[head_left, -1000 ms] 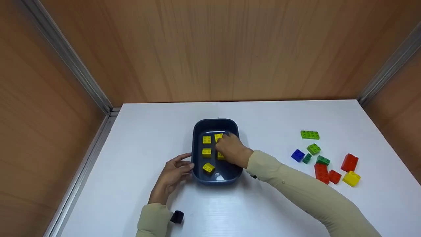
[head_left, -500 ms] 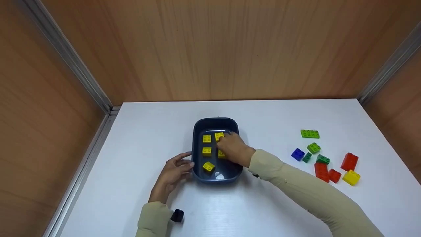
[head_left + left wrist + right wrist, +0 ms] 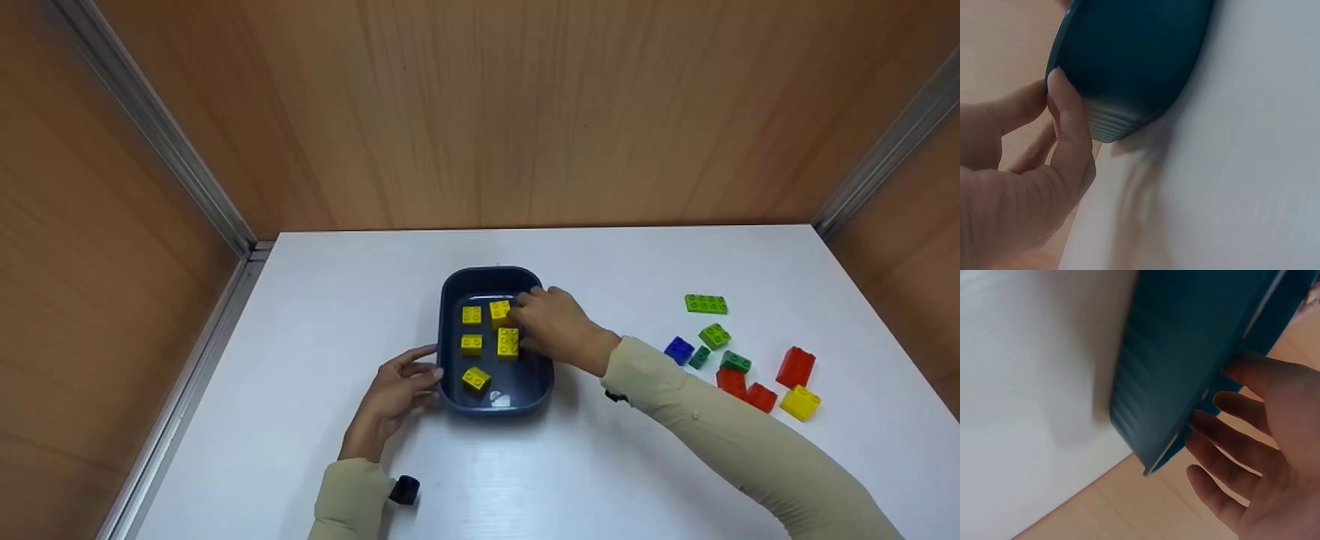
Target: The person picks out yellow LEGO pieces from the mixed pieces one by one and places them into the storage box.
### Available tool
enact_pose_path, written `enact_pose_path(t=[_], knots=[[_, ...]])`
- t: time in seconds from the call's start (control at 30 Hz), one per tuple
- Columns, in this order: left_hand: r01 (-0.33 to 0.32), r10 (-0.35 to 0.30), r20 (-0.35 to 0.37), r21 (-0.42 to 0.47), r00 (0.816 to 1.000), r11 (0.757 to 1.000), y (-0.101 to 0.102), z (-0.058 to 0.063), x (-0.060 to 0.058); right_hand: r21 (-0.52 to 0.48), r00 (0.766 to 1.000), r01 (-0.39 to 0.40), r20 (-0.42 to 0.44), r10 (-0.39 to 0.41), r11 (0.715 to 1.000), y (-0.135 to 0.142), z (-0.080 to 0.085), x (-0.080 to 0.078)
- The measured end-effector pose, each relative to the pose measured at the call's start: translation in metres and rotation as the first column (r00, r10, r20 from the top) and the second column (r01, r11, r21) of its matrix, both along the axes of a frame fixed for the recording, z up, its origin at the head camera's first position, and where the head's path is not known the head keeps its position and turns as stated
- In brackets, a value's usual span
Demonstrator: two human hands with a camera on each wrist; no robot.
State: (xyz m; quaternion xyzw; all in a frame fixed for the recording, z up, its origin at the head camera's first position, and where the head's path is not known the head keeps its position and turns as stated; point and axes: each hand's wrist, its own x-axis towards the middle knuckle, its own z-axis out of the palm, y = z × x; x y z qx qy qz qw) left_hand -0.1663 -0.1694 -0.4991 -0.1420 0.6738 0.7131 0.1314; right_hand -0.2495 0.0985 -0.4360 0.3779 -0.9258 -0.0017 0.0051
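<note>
A dark blue tray point(image 3: 496, 411) sits on the white table with several yellow building bricks inside. Three of them stand in a column on the left, the front brick point(image 3: 475, 379) turned askew. On the right side are an upper brick point(image 3: 500, 313) and a longer brick point(image 3: 508, 343) just below it. My left hand point(image 3: 397, 394) touches the tray's left wall; in the left wrist view its fingertips meet the rim. My right hand point(image 3: 559, 326) is over the right rim with loosely bent fingers, its fingertips beside the two right bricks. The right wrist view shows this hand point(image 3: 1264, 444) with nothing in it.
To the right lie loose bricks: a long light green one point(image 3: 706, 304), a blue one point(image 3: 679, 350), green ones, red ones such as the large red brick point(image 3: 796, 367), and a yellow one point(image 3: 801, 403). Wooden panels point(image 3: 525, 112) enclose the table at the back and sides.
My right hand has drawn back to the right from inside the tray, uncovering the two yellow bricks on the right side. My left hand stays at the tray's left wall.
</note>
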Motion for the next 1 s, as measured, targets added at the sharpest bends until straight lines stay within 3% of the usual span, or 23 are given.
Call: enact_pose_path(t=[0.37,1.0], knots=[[-0.005,0.005,0.000,0.003,1.000,1.000,0.001,0.002,0.000,-0.032,0.992,0.098,-0.079,-0.100,0.995,0.039,0.015,0.004],[-0.007,0.007,-0.003,0.005,1.000,1.000,-0.003,-0.002,-0.001,-0.130,0.967,0.176,-0.165,-0.196,0.976,0.120,0.009,0.016]])
